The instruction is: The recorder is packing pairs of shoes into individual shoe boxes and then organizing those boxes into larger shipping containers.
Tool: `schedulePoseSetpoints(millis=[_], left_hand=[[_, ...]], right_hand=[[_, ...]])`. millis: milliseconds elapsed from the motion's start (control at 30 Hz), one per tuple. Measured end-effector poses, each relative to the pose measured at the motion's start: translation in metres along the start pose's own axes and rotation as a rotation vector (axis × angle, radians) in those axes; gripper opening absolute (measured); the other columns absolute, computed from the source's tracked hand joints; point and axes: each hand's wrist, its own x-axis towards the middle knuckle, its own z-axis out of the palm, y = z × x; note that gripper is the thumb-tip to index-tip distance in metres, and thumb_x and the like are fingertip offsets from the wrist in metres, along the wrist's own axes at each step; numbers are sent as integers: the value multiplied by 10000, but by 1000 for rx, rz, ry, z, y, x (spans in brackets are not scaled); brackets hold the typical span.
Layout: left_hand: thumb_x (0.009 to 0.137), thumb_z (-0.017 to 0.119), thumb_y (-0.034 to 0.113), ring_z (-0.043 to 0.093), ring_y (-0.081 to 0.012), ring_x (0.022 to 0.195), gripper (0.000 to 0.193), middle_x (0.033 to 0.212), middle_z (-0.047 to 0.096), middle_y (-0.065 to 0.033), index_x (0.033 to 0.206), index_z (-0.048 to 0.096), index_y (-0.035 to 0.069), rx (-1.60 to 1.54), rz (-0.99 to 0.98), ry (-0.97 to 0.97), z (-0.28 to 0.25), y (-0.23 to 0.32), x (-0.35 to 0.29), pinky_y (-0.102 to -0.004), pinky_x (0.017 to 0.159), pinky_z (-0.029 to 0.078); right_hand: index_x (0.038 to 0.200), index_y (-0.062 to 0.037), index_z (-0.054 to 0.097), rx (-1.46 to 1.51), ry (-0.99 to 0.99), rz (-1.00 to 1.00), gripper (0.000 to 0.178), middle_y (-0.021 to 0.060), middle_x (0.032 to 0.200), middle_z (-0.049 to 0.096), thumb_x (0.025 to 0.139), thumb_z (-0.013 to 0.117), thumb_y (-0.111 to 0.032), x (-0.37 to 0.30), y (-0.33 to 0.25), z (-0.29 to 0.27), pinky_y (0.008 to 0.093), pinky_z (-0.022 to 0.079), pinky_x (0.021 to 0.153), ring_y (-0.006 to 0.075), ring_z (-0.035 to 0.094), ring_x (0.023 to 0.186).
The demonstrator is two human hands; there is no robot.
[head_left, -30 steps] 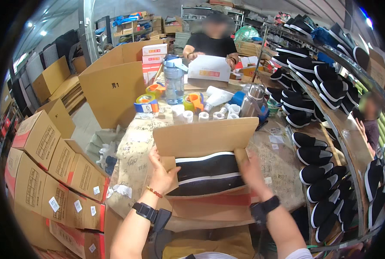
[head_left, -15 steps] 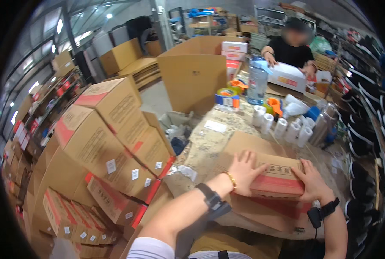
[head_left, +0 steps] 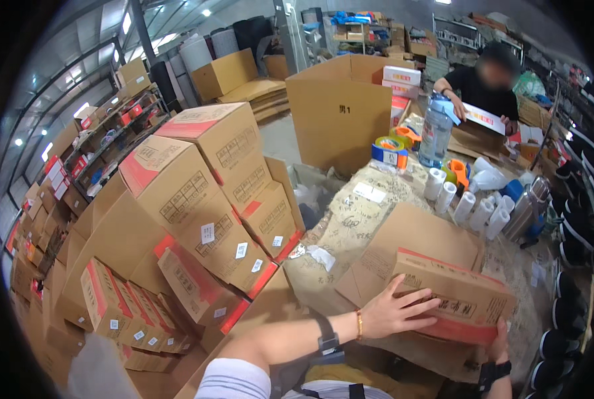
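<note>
A long brown cardboard box (head_left: 460, 292) with red edges and dark print lies at an angle on the table, one side turned up toward me. My left hand (head_left: 393, 309) rests against its left part, fingers spread across the side and thumb near the upper edge. At the box's right end, my right hand (head_left: 500, 342) grips the lower corner; some of its fingers are hidden. Beyond the box lies a flat piece of brown cardboard (head_left: 403, 229), partly covered by it.
Several white rolls (head_left: 466, 205), tape dispensers (head_left: 390, 153) and a blue water bottle (head_left: 436, 130) stand at the table's back. Stacked cartons (head_left: 184, 186) rise on my left beside a big open carton (head_left: 340, 123). Across the table, a person handles a white box (head_left: 482, 118).
The box has turned, so its side now faces me. My right hand has shifted down to its lower right corner. Across the table, the person's white box has tilted. My view has swung left.
</note>
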Motion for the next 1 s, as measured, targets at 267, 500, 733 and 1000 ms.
schedulePoseSetpoints(millis=[267, 500, 733, 1000], left_hand=[[784, 727, 365, 228, -337, 1342, 736, 1455, 212, -196, 1351, 398, 29, -683, -1062, 982, -27, 63, 21, -500, 1062, 256], [862, 590, 389, 403, -266, 1273, 623, 1361, 428, -141, 1334, 423, 18, -410, -1011, 937, -358, -99, -52, -426, 1048, 341], [864, 534, 357, 611, -224, 957, 410, 1045, 627, -66, 1134, 573, 51, -634, -1064, 1192, -401, -171, -7, -378, 834, 515], [776, 674, 301, 561, -209, 982, 303, 992, 575, -53, 971, 609, 77, -643, -1822, 1387, -443, -247, -63, -412, 859, 488]], right_hand=[[1449, -41, 234, 566, -343, -248, 839, 127, 1401, 404, 839, 621, -468, -45, 58, 182, 447, 407, 1025, 279, 465, 1227], [1502, -52, 63, 260, -651, -456, 887, 161, 1445, 342, 907, 565, -478, -69, 14, 322, 412, 342, 1044, 293, 418, 1282], [1440, -35, 259, 18, -607, -124, 631, 122, 1197, 506, 913, 579, -166, -69, 19, 281, 333, 441, 903, 176, 545, 988], [1380, -23, 332, -127, -459, -81, 559, 111, 1117, 525, 880, 573, -84, -83, 37, 205, 300, 455, 871, 154, 543, 943]])
